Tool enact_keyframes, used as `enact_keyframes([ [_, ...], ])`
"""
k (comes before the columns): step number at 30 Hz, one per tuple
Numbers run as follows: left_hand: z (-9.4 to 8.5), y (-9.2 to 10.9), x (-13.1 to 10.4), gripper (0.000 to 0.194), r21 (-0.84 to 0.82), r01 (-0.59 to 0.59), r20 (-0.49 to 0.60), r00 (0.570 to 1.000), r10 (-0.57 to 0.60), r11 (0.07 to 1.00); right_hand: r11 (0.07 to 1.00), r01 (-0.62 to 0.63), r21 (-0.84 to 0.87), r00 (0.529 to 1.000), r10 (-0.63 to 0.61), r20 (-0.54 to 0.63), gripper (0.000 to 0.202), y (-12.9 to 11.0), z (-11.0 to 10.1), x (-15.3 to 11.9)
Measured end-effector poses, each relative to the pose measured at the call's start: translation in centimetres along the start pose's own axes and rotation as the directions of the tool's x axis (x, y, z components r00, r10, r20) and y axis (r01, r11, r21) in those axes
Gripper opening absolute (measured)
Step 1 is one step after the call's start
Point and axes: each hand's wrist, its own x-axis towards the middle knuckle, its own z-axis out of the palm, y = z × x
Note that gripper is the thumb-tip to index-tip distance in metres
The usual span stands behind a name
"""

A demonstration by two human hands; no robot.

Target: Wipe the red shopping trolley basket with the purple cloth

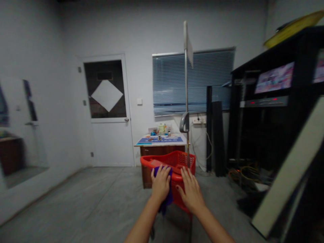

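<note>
Ahead of me stands a red plastic shopping-cart basket [181, 196] with a perforated side and a wide rim. My left hand [162, 184] presses a purple cloth [167, 199] against the near rim, fingers curled over it, and the cloth hangs down the outside. On the same rim, to the right, my right hand [191, 190] rests with its fingers stretched out and thumb apart, holding nothing. A thin metal pole [186, 84] rises at the basket's right side, carrying a grey plastic piece [184, 122] and a white board on top.
Behind the basket is a brown desk [162, 148] with a blue printed sheet and small items. A white door [112, 143] is at the left. Black racks with screens [274, 77], cables [245, 173] and a leaning pale board [291, 172] occupy the right side.
</note>
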Motion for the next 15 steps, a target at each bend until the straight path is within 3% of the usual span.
enact_keyframes([
  [3, -0.1, 0.1, -0.2, 0.043, -0.013, -0.055, 0.031, 0.998, 0.055, 0.998, 0.999, 0.024, 0.022, 1.000, -0.024, 0.009, 0.065, 1.0, 0.2, -0.2],
  [6, 0.0, 0.2, 0.2, 0.043, 0.018, -0.015, 0.026, 1.000, 0.015, 1.000, 0.999, 0.035, 0.041, 0.999, -0.036, 0.017, 0.062, 1.2, 0.2, -0.5],
  [11, 0.1, 0.2, 0.4, 0.044, 0.033, 0.007, 0.021, 1.000, -0.007, 0.999, 0.999, -0.036, 0.040, 0.999, 0.037, -0.016, 0.067, -0.1, 0.2, -0.8],
  [15, -0.1, -0.5, 0.4, 0.044, 0.018, 0.006, 0.018, 1.000, -0.006, 1.000, 0.999, -0.017, 0.050, 1.000, 0.017, -0.003, 0.069, -1.1, 0.2, -0.9],
])
